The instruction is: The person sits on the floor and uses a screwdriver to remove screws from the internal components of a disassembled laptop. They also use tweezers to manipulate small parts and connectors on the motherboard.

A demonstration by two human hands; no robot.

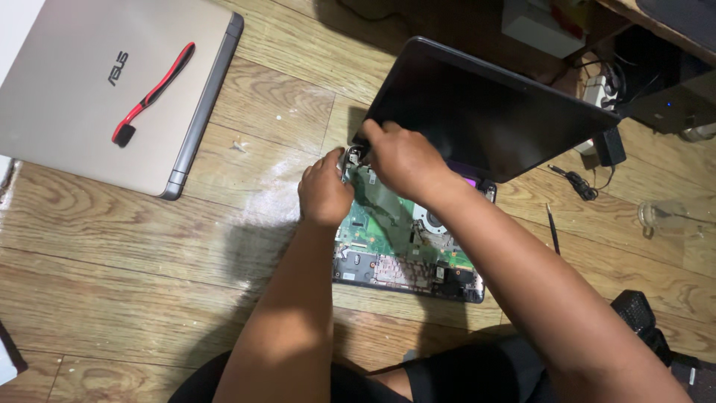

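We have an opened laptop [406, 246] on the wooden floor [149, 254], its green circuit board [373, 220] bare, just right of centre. Our left hand [325, 186] is curled at the metal hinge [350, 158] on the base's ten o'clock corner. Our right hand [403, 157] grips the bottom-left corner of the dark screen [485, 112]. At ten o'clock lies a closed silver laptop [97, 82] carrying a red-and-black brush [153, 93].
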